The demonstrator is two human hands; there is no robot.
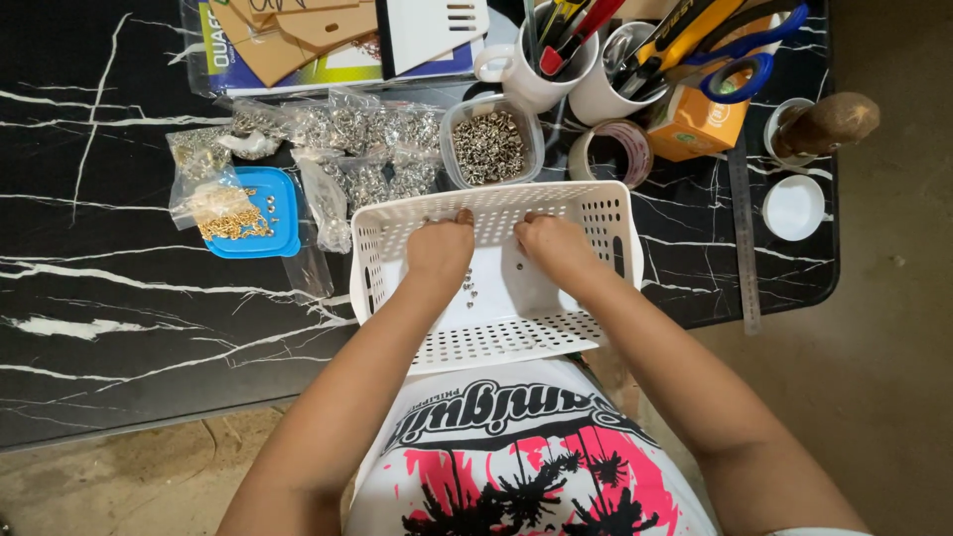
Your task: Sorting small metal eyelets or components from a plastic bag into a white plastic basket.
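Basket: one, white, perforated, sitting at the table edge over the person's lap. Both hands are inside it, against the far wall.

Left hand: fingers curled down toward the far wall; whether they pinch anything cannot be told.

Right hand: fingers likewise curled at the far wall, just beside the left; grip cannot be told.

Studs: a few small metal pieces, loose on the basket floor, just behind the left fingers, between the two wrists.

Beyond the fingertips, outside the basket wall: one clear tub full of metal studs; one tape roll to its right.

Left of the fingers: several clear bags of silvery hardware, count unclear; one blue lid carrying gold pieces, partly under a bag.

Further beyond: two white mugs crowded with tools; blue-handled scissors; one orange box.

Well right of the fingers: one steel ruler, one white cap, one brown-handled tool.
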